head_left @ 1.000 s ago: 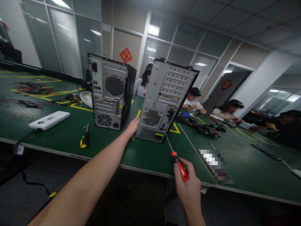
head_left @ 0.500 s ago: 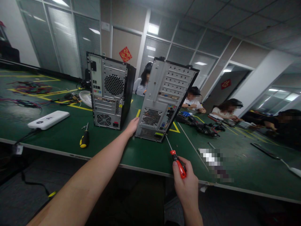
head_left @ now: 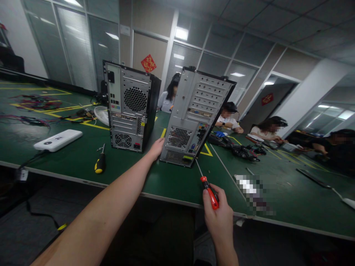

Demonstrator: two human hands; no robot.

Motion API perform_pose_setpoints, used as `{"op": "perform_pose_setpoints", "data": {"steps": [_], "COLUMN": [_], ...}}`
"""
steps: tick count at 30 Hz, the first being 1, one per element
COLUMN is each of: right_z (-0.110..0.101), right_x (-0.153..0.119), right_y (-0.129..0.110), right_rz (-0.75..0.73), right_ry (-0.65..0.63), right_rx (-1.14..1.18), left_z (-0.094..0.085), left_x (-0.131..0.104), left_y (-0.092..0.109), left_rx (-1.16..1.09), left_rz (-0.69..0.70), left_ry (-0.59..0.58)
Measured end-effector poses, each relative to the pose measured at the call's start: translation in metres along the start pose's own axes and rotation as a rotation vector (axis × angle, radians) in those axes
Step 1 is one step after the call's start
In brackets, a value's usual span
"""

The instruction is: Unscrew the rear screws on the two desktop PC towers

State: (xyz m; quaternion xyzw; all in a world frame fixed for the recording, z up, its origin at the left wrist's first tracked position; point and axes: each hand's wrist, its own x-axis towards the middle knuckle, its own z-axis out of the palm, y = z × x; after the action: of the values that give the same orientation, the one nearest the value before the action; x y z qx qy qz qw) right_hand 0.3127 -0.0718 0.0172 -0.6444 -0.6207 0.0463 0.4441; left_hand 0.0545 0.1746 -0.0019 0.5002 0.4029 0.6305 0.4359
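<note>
Right hand [head_left: 221, 212] is grasping a red-and-black screwdriver [head_left: 212, 195] at a silver-and-black metal computer tower [head_left: 191, 120]'s lower corner
Left hand [head_left: 157, 148], its hidden finger grip untellable, is apparently steadying the tower on the green table [head_left: 166, 184].

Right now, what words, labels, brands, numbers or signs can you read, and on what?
None reads with certainty.
Red diamond signs, doors: gold characters blurred.
White device: dark marks unclear.
Right tower, yellow label: too small.
Left tower, yellow sticker: too small.
Cable tag: too small.
Shirt: blurred.
</note>
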Motion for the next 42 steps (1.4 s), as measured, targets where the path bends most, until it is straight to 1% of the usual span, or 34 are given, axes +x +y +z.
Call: {"op": "perform_pose_setpoints", "data": {"steps": [4, 8, 16, 20, 24, 28, 30, 34, 35, 36, 37, 40, 42], "right_z": [0.000, 0.000, 0.002, 0.000, -0.002, -0.002, -0.002, -0.002, -0.001, -0.001, 0.000, 0.004, 0.006], "right_x": [-0.001, -0.001, 0.000, 0.003, 0.005, 0.005, 0.004, 0.004, 0.005, 0.005, 0.006, 0.007, 0.005], "right_y": [-0.004, -0.010, -0.017, -0.024, -0.029, -0.030, -0.032, -0.035, -0.034, -0.033, -0.032, -0.029, -0.028], "right_rz": [-0.011, -0.034, -0.088, -0.099, -0.161, -0.196, -0.134, 0.126, 0.157, 0.153, 0.116, -0.094, -0.203], "right_ry": [-0.003, -0.006, 0.039, 0.045, 0.029, 0.023, 0.016, 0.061, 0.076, 0.095, 0.119, 0.226, 0.277], "right_rx": [-0.033, -0.071, -0.140, -0.172, -0.192, -0.188, -0.157, -0.090, -0.072, -0.057, -0.046, -0.027, -0.012], "left_z": [0.000, 0.002, 0.004, 0.005, 0.004, 0.003, 0.003, 0.003, 0.003, 0.003, 0.003, 0.003, 0.003], "left_x": [0.000, -0.002, -0.005, -0.003, -0.002, -0.002, -0.002, -0.001, -0.001, -0.001, -0.001, -0.001, -0.001], "left_y": [0.000, 0.004, 0.013, 0.013, 0.010, 0.009, 0.009, 0.008, 0.008, 0.008, 0.007, 0.007, 0.007], "left_rx": [-0.017, -0.048, -0.067, -0.061, -0.059, -0.058, -0.062, -0.056, -0.057, -0.060, -0.065, -0.083, -0.091], "left_rz": [-0.029, -0.049, -0.079, -0.090, -0.078, -0.075, -0.076, -0.080, -0.081, -0.082, -0.084, -0.093, -0.097], "left_ry": [-0.006, -0.035, -0.088, -0.082, -0.061, -0.073, -0.082, -0.073, -0.073, -0.074, -0.076, -0.077, -0.078]}}
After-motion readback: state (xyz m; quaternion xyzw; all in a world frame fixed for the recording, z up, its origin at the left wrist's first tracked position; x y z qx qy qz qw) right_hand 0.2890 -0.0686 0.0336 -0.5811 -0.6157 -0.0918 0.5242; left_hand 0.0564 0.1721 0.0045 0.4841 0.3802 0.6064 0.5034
